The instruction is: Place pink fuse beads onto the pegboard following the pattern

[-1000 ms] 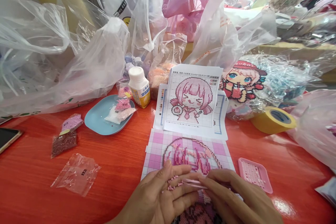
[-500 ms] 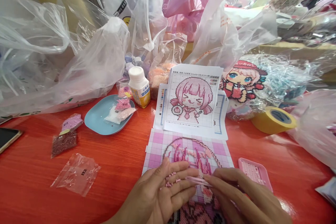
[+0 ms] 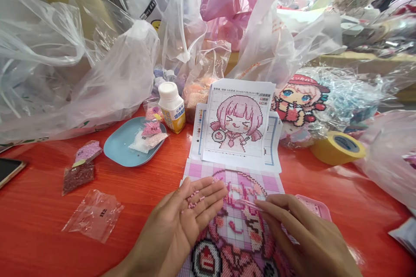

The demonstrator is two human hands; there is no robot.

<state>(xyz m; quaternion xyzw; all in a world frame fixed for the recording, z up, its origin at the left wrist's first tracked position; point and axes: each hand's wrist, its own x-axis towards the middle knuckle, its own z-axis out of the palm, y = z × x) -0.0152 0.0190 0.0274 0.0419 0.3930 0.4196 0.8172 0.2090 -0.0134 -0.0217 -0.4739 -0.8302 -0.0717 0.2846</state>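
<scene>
My left hand [image 3: 182, 225] is held palm up with its fingers stretched out, and several small pink beads [image 3: 195, 200] lie loose on it. Between the fingertips of my right hand [image 3: 305, 229] is a pair of pale pink tweezers [image 3: 249, 204], pointing left over the bead picture [image 3: 237, 238]. This picture, a pink-haired cartoon figure on a gridded board, lies below both hands and is partly covered by them. Whether the tweezers' tips grip a bead is too small to tell. Behind it a printed pattern sheet [image 3: 240, 156] leans upright, showing a similar figure.
A pink bead tray [image 3: 325, 210] sits partly behind my right hand. Left are a blue plate [image 3: 117, 149] with bead bags, an H2 bag [image 3: 94, 216] and a phone [image 3: 9, 171]. A white-capped bottle [image 3: 172, 110], yellow tape [image 3: 338, 149] and plastic bags [image 3: 130, 60] stand behind.
My left hand has moved left and slightly up, away from the tweezers, uncovering more of the bead picture. My right hand, with the tweezers, has risen slightly over the board.
</scene>
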